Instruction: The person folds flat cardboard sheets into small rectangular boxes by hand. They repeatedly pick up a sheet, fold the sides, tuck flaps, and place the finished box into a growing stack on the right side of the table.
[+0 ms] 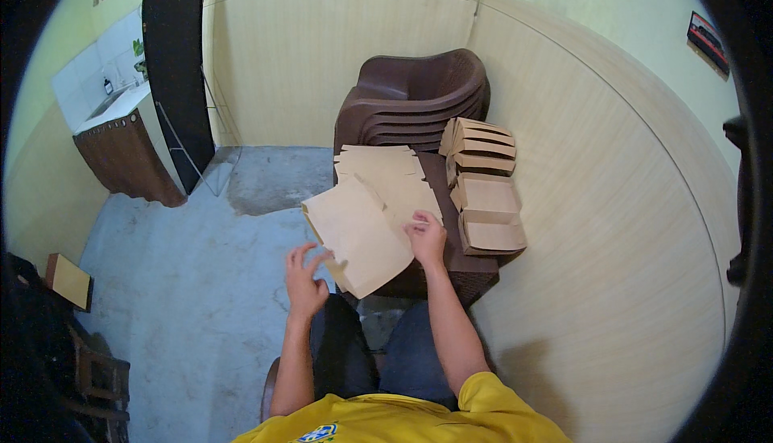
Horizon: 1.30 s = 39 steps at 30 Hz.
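A brown cardboard box blank (358, 238) lies tilted over a stack of flat, slotted blanks (378, 161) on the dark brown woven-look table. My left hand (306, 284) is at the blank's lower left edge, with its fingers spread and the index finger close to the cardboard. At the right edge, my right hand (427, 239) has its fingers curled in against the blank; its fingertips are partly hidden. To the right of the flat blanks stand folded cardboard boxes, an open one (491, 230) nearer me and several nested ones (483, 141) behind it.
Stacked brown plastic armchairs (415, 93) stand behind the table (475, 270). A panelled wall (612, 226) runs close along the right. Far left are a tall black board (175, 73) and a curtained sink counter (129, 149). Dark furniture (101, 370) sits at the lower left.
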Available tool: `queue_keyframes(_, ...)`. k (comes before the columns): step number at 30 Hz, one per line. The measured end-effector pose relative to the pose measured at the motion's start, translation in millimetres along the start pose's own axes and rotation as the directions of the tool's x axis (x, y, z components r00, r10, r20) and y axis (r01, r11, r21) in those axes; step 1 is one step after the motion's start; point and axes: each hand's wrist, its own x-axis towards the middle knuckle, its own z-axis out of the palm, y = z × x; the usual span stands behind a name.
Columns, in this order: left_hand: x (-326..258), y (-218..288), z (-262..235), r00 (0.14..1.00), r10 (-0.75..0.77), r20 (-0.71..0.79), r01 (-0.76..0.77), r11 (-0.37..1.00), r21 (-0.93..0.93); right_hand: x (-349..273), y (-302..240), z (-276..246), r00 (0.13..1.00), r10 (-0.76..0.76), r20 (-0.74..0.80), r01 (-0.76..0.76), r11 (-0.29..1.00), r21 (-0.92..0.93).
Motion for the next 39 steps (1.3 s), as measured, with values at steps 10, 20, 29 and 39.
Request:
queue_keyframes(10,6,16,32,0.972,0.221,0.084,-0.226,0.972,0.064,-54,-50,-40,0.85,-0.454,0.268,0.505,0.848,-0.161)
queue_keyframes(20,38,59,56,0.93,0.168,0.327,-0.101,0.972,-0.214,-65,-16,-16,0.984,-0.162,0.07,0.165,0.985,-0.049)
queue_keyframes(29,34,51,74,0.843,-0.084,0.532,0.379,0.793,-0.476,-46,-10,-13,0.942,0.282,0.184,-0.337,0.806,0.488)
queue_keyframes(39,22,49,85,0.944,0.07,0.324,0.121,0.838,-0.533,-48,-16,2,0.972,0.19,0.14,-0.224,0.931,0.289)
